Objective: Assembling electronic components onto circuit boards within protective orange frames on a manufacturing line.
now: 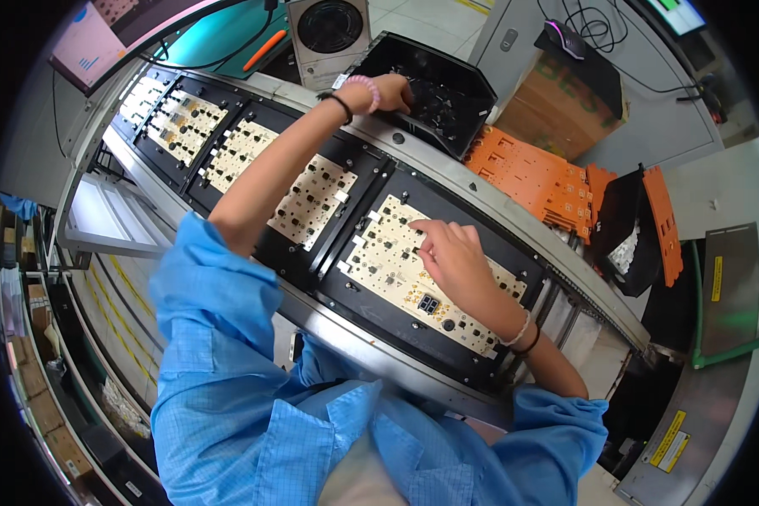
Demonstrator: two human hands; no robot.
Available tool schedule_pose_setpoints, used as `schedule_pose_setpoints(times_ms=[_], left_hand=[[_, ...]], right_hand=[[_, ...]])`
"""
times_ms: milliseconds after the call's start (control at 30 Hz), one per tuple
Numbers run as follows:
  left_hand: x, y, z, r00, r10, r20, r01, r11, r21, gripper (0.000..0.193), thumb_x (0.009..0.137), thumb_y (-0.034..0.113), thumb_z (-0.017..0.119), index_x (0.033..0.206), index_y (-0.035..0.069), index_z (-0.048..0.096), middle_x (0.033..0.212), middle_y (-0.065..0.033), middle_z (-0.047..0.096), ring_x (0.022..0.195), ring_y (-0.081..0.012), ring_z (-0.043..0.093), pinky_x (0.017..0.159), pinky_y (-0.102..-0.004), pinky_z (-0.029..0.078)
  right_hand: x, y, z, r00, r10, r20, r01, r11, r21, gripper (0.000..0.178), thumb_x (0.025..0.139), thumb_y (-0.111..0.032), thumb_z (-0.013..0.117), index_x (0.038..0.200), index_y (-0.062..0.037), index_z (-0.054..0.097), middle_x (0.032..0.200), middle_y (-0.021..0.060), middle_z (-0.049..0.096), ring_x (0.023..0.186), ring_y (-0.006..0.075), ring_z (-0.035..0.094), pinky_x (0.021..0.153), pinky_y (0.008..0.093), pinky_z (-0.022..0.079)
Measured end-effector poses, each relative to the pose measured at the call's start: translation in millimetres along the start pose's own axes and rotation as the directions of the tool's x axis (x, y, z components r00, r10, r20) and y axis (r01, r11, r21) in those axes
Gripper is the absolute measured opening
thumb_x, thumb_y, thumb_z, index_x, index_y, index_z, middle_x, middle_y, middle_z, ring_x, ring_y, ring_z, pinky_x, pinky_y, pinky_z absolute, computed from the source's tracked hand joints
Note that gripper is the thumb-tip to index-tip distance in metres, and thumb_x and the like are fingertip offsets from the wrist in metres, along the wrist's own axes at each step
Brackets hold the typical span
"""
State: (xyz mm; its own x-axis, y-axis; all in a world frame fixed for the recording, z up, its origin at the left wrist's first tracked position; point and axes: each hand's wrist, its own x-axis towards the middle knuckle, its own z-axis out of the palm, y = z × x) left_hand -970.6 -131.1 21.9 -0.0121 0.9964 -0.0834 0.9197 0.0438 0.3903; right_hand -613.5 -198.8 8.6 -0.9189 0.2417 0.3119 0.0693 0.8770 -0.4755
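My left hand [390,91] reaches over the near rim of a black bin [472,80] that holds loose small black parts [437,108]. Its fingers curl downward at the bin's left side, and whatever they grip is hidden. Above a cream circuit board [379,263] hovers my right hand [455,260], index finger bent toward the board's upper part and the other fingers curled in. Anything in those fingers is too small to make out. Small black components stand on the board, with a dark double digit display [428,304] near its lower edge. The board lies in a black carrier [371,316].
More populated boards [312,202] lie in carriers along the metal-railed line to the left. Orange perforated trays [535,177] and a black box of white parts [624,244] stand at the right. Behind are a cardboard box [565,101], a fan unit [333,34] and a monitor [93,42].
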Motion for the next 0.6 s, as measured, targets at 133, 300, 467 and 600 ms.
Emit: schedule_pose_setpoints(times_ms=[133, 300, 467, 600], left_hand=[[4.5, 2.7, -4.9, 0.998, -0.048, 0.031, 0.05, 0.996, -0.067, 0.028, 0.082, 0.012, 0.08, 0.105, -0.001, 0.076, 0.103, -0.0154, 0.077, 0.1, -0.0274, 0.073, 0.088, -0.034, 0.057], [-9.8, 17.2, -6.6, 0.98, -0.058, -0.189, 0.058, 0.998, -0.009, 0.02, 0.08, 0.01, 0.08, 0.098, 0.001, 0.077, 0.093, -0.0124, 0.077, 0.09, -0.0236, 0.074, 0.081, -0.0343, 0.057], [-18.8, 14.6, -9.8, 0.958, -0.109, -0.265, 0.047, 0.972, -0.229, 0.011, 0.084, 0.007, 0.077, 0.092, 0.0, 0.076, 0.082, -0.0086, 0.075, 0.08, -0.0168, 0.073, 0.071, -0.0331, 0.057], [-26.0, 7.8, -6.8, 0.917, -0.094, -0.388, -0.105, 0.88, -0.462, 0.007, 0.092, 0.002, 0.069, 0.097, -0.001, 0.073, 0.089, -0.0081, 0.074, 0.078, -0.0133, 0.07, 0.071, -0.0277, 0.058]], right_hand=[[-2.3, -5.7, -0.9, 1.0, 0.013, 0.012, -0.012, 0.999, -0.053, 0.045, 0.085, -0.001, 0.071, 0.127, -0.0109, 0.058, 0.092, 0.0018, 0.062, 0.091, 0.021, 0.059, 0.088, 0.0364, 0.039], [1.0, -15.2, 0.3, 0.994, -0.101, 0.035, 0.107, 0.945, -0.311, 0.055, 0.084, -0.003, 0.07, 0.137, -0.0081, 0.055, 0.095, 0.0043, 0.061, 0.093, 0.0213, 0.058, 0.09, 0.0367, 0.039], [4.7, -23.2, -20.8, 0.992, -0.009, 0.125, 0.037, 0.973, -0.227, 0.057, 0.088, -0.008, 0.07, 0.143, -0.0074, 0.052, 0.099, 0.0055, 0.065, 0.095, 0.022, 0.06, 0.093, 0.0384, 0.039], [4.4, -14.7, -58.9, 0.999, 0.053, 0.007, -0.052, 0.996, -0.069, 0.052, 0.091, -0.008, 0.068, 0.141, -0.0077, 0.054, 0.1, 0.0046, 0.067, 0.097, 0.0213, 0.063, 0.097, 0.0385, 0.039]])
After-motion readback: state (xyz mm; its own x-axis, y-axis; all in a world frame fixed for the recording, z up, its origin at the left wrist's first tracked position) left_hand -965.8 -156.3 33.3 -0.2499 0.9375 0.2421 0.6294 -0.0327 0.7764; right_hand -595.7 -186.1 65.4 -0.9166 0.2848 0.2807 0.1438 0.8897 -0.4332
